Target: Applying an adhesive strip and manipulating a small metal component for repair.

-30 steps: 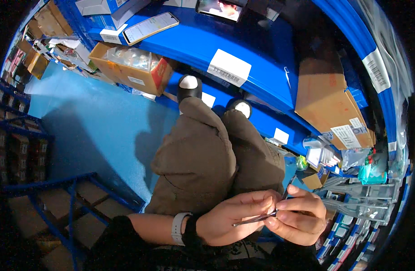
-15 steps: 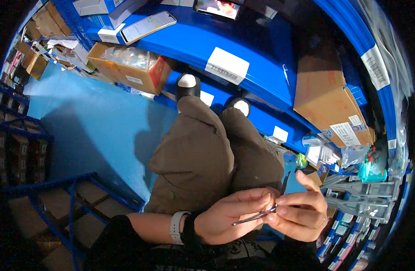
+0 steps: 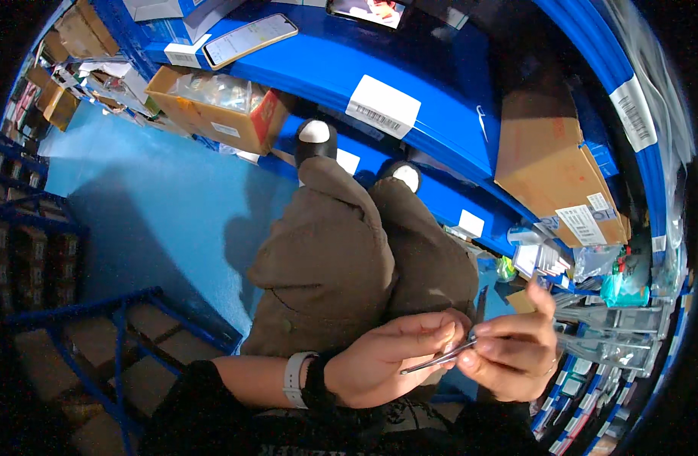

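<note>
Over my lap, my left hand [image 3: 398, 357] and my right hand [image 3: 514, 349] meet at a slim silver metal tool [image 3: 439, 360]. It is thin and long, and its exact kind is too small to tell. One end of it crosses in front of my left palm; the other runs into the fingertips of my right hand. My left thumb and fingers are pinched together around its upper part. My right thumb and middle fingers close on it, with the index finger raised. A white watch band [image 3: 294, 380] is on my left wrist.
Ahead is a blue shelf [image 3: 303, 57] with a phone [image 3: 250, 40] and a lit screen [image 3: 366, 11]. Cardboard boxes stand at left [image 3: 212, 114] and right [image 3: 554, 163]. My shoes [image 3: 316, 140] rest on a lower blue ledge. Clear plastic bins [image 3: 619, 349] are at right, a blue-framed rack [image 3: 121, 365] at left.
My right hand has shifted slightly to the right, its raised index finger more upright. The silver tool has moved slightly right and up and shows more clearly between the hands.
</note>
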A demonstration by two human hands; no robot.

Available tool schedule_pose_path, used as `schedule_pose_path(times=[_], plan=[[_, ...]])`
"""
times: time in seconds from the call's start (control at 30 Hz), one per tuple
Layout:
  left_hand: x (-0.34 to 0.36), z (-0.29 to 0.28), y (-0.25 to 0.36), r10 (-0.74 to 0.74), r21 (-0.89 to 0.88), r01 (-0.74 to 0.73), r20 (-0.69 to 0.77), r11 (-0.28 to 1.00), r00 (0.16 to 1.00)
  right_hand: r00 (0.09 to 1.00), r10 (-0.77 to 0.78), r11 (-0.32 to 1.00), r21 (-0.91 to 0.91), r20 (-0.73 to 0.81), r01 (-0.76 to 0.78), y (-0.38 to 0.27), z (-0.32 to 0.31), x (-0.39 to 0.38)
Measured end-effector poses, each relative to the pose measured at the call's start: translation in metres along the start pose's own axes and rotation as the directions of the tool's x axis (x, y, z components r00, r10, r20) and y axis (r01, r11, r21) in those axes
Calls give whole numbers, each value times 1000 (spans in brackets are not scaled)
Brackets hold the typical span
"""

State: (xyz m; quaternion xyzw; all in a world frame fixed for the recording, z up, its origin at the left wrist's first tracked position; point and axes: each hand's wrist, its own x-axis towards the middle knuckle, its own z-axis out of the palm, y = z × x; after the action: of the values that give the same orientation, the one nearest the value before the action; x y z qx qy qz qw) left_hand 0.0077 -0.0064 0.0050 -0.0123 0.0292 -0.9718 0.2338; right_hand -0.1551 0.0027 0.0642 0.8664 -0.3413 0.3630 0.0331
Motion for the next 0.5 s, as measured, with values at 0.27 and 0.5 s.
schedule_pose_path(times=[0.27, 0.5], plan=[[2, -4, -3, 17, 3, -17, 0, 1000, 1000, 993, -3, 998, 55, 116, -3, 2, -7, 4], [0, -4, -3, 34, -13, -34, 15, 999, 999, 998, -40, 987, 156, -58, 48, 7, 7, 4]])
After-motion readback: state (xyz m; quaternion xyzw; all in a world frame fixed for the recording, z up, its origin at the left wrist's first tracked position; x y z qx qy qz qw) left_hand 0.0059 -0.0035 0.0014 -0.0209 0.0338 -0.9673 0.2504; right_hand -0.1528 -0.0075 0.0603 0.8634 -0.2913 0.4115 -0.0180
